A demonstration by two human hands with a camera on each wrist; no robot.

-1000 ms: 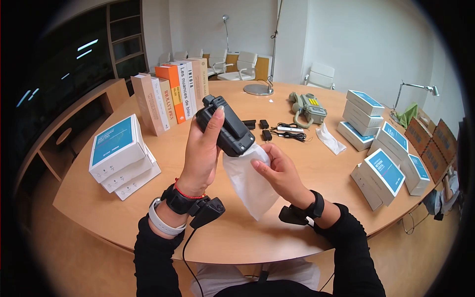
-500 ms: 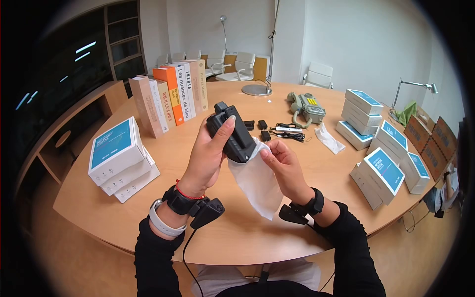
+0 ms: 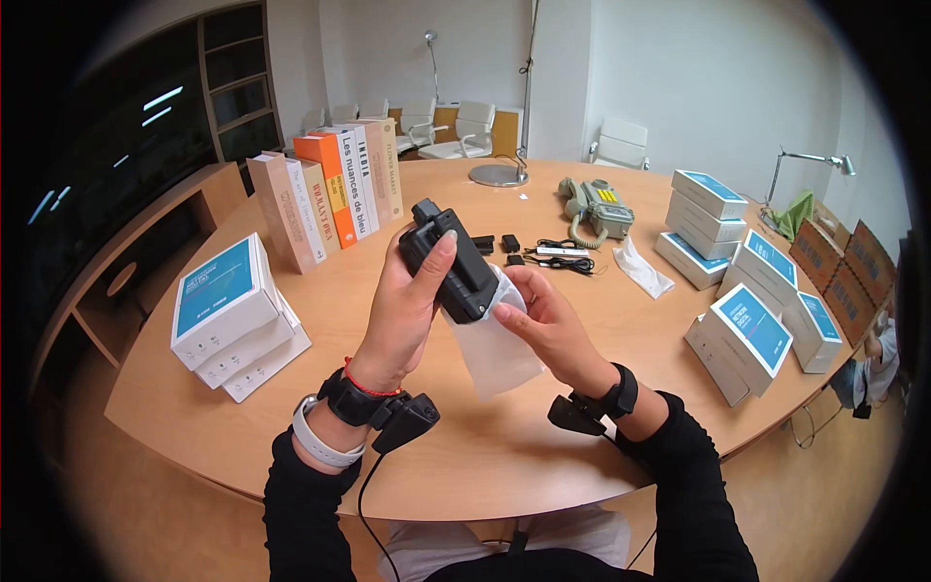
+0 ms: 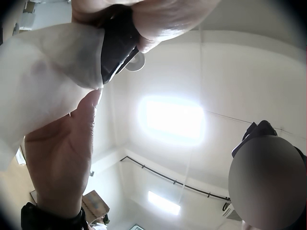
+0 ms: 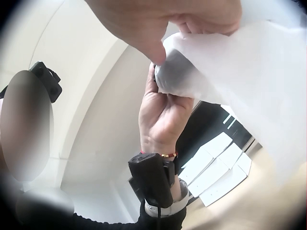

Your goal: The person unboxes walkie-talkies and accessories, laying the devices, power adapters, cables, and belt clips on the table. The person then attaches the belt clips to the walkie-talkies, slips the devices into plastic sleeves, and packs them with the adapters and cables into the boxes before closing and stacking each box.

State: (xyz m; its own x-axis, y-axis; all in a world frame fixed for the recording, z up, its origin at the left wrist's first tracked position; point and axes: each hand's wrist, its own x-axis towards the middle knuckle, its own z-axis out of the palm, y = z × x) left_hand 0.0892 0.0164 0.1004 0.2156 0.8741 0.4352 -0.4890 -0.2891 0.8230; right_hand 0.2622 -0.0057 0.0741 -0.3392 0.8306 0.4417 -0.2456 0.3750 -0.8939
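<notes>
My left hand (image 3: 393,315) grips a black handheld device (image 3: 454,267) with a long clip-like bar on its face, thumb laid along it, above the near part of the table. The device tilts, its lower end toward my right hand (image 3: 558,335). That hand pinches the mouth of a thin white pouch (image 3: 499,359) at this end. In the right wrist view, the end of the device shows grey through the pouch (image 5: 240,72). The rest of the pouch hangs loose below both hands. The left wrist view has the pouch's edge (image 4: 101,57) around the black casing.
White boxes with blue lids stand stacked at left (image 3: 228,291) and in groups at right (image 3: 742,330). A row of books (image 3: 335,189), a desk telephone (image 3: 596,209), black adapters and cables (image 3: 553,257) and another white pouch (image 3: 642,269) stand or lie farther back on the table (image 3: 320,456).
The pouch has come up around the device's lower end, and its loose bottom hangs higher. My right hand has shifted its pinch along the mouth. My left hand keeps its grip on the device.
</notes>
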